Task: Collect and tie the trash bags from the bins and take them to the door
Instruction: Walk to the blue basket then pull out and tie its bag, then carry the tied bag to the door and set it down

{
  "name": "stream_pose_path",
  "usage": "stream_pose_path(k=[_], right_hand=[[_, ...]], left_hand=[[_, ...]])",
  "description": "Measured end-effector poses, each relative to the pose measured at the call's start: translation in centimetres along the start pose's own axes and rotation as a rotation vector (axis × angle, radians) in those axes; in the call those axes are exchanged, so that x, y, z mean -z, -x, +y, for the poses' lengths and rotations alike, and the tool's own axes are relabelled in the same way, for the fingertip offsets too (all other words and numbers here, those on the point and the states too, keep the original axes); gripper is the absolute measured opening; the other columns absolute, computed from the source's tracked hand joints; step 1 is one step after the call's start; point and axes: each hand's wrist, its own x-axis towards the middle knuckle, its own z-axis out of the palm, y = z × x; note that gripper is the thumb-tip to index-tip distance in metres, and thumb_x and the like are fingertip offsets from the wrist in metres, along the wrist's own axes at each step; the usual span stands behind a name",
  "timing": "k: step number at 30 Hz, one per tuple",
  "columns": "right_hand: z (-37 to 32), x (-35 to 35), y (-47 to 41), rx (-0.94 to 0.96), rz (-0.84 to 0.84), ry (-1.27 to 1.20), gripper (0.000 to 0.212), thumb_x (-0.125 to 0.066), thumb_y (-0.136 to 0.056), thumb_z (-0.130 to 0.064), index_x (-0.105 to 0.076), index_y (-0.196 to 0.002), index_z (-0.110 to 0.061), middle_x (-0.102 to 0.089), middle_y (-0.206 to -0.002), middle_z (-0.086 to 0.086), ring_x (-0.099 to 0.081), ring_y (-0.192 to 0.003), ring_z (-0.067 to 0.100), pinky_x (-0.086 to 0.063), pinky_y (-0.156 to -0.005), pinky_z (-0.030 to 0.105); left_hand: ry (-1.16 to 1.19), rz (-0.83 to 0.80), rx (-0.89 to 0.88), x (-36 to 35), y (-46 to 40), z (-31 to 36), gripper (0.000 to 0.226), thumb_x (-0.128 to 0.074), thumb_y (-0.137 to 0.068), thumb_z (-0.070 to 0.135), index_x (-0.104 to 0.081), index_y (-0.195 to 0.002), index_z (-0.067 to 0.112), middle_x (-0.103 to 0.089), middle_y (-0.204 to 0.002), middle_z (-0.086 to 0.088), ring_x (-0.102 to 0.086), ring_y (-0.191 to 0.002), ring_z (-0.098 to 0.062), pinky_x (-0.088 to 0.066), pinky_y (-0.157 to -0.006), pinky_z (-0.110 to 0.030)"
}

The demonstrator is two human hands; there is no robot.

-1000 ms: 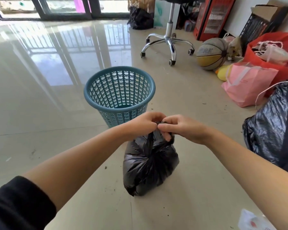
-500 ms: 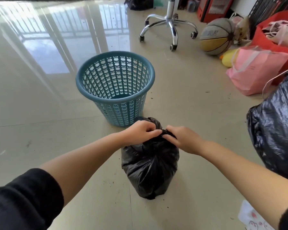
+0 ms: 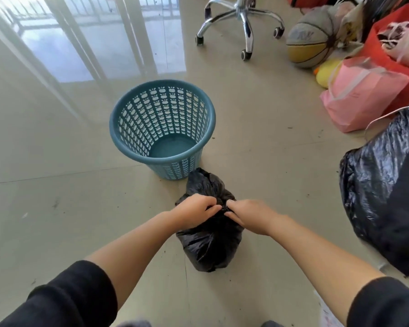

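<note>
The small black trash bag (image 3: 209, 241) stands on the tiled floor (image 3: 57, 208) at centre, touching the base of the teal perforated bin (image 3: 162, 128) at its 11 o'clock. Left hand (image 3: 194, 214) and right hand (image 3: 250, 217) are each closed, pinching the gathered bag neck between fingertips. A larger black bag (image 3: 383, 192) lies at 3 o'clock. At 1 o'clock: basketball (image 3: 312, 41) with illegible lettering, pink bag (image 3: 361, 95), chair base (image 3: 243, 22).
</note>
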Motion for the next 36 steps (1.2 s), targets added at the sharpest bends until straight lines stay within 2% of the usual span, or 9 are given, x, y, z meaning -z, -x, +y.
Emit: stream_pose_path(k=[6, 12, 18, 20, 24, 27, 32, 36], right_hand=[[-4.0, 10.2, 7.4, 0.000, -0.034, -0.015, 0.031, -0.032, -0.101, -0.036, -0.046, -0.105, -0.008, -0.064, -0.106, 0.015, -0.061, -0.097, 0.036, -0.034, -0.064, 0.037], [-8.3, 21.8, 15.8, -0.022, -0.043, -0.065, 0.028, -0.032, -0.100, -0.034, -0.045, -0.101, -0.010, -0.064, -0.104, 0.014, -0.059, -0.097, 0.036, -0.033, -0.065, 0.036], [-12.9, 32.5, 23.8, -0.046, -0.032, -0.102, 0.022, -0.033, -0.100, -0.034, -0.039, -0.093, -0.014, -0.063, -0.101, 0.016, -0.060, -0.093, 0.037, -0.034, -0.063, 0.035], [-14.1, 35.2, 26.2, -0.045, -0.028, -0.109, 0.022, -0.033, -0.100, -0.033, -0.042, -0.096, -0.013, -0.063, -0.103, 0.017, -0.060, -0.094, 0.036, -0.034, -0.064, 0.035], [-15.7, 38.9, 30.3, -0.057, 0.041, -0.138, 0.027, -0.033, -0.100, -0.034, -0.045, -0.099, -0.009, -0.063, -0.100, 0.018, -0.060, -0.091, 0.037, -0.042, -0.067, 0.040], [-16.3, 40.4, 32.5, -0.054, 0.088, -0.118, 0.030, -0.033, -0.100, -0.035, -0.045, -0.100, -0.008, -0.063, -0.098, 0.016, -0.060, -0.089, 0.036, -0.043, -0.068, 0.042], [-17.5, 42.0, 34.6, -0.067, 0.137, -0.122, 0.029, -0.035, -0.100, -0.035, -0.046, -0.101, -0.009, -0.063, -0.100, 0.014, -0.060, -0.090, 0.035, -0.041, -0.069, 0.040], [-18.9, 42.1, 36.0, -0.158, 0.181, -0.157, 0.028, -0.035, -0.100, -0.035, -0.046, -0.101, -0.009, -0.063, -0.101, 0.013, -0.059, -0.091, 0.034, -0.041, -0.070, 0.040]], left_hand=[[0.115, -0.012, 0.070, 7.9, 6.1, 8.2, 0.043, -0.048, -0.096, 0.034, -0.035, -0.057, 0.023, -0.041, -0.056, 0.006, -0.040, -0.059, -0.016, -0.028, -0.058, -0.029], [0.123, -0.024, 0.069, 17.3, 12.9, 17.4, 0.037, -0.046, -0.096, 0.033, -0.046, -0.067, 0.010, -0.051, -0.065, -0.007, -0.043, -0.062, -0.020, -0.037, -0.061, -0.036], [0.103, 0.005, 0.082, 26.1, 19.8, 26.5, 0.038, -0.044, -0.097, 0.032, -0.046, -0.067, 0.009, -0.052, -0.066, -0.009, -0.043, -0.061, -0.019, -0.034, -0.060, -0.033], [0.084, 0.026, 0.078, 28.0, 22.0, 28.9, 0.038, -0.044, -0.097, 0.032, -0.048, -0.068, 0.008, -0.052, -0.065, -0.009, -0.043, -0.060, -0.019, -0.032, -0.058, -0.032], [0.021, 0.086, 0.050, 30.8, 25.2, 32.9, 0.040, -0.044, -0.098, 0.033, -0.054, -0.072, 0.004, -0.054, -0.065, -0.007, -0.045, -0.059, -0.019, -0.034, -0.058, -0.033], [-0.054, 0.105, 0.014, 32.4, 26.8, 35.0, 0.038, -0.043, -0.097, 0.036, -0.048, -0.070, 0.011, -0.054, -0.065, -0.006, -0.048, -0.060, -0.021, -0.039, -0.060, -0.035], [-0.139, 0.062, -0.060, 34.4, 28.7, 36.9, 0.036, -0.039, -0.099, 0.035, -0.042, -0.071, 0.012, -0.045, -0.062, -0.002, -0.041, -0.060, -0.021, -0.033, -0.060, -0.033], [-0.200, 0.003, -0.163, 35.6, 28.7, 37.0, 0.036, -0.037, -0.100, 0.034, -0.043, -0.072, 0.011, -0.045, -0.064, -0.003, -0.042, -0.061, -0.021, -0.037, -0.063, -0.039]])
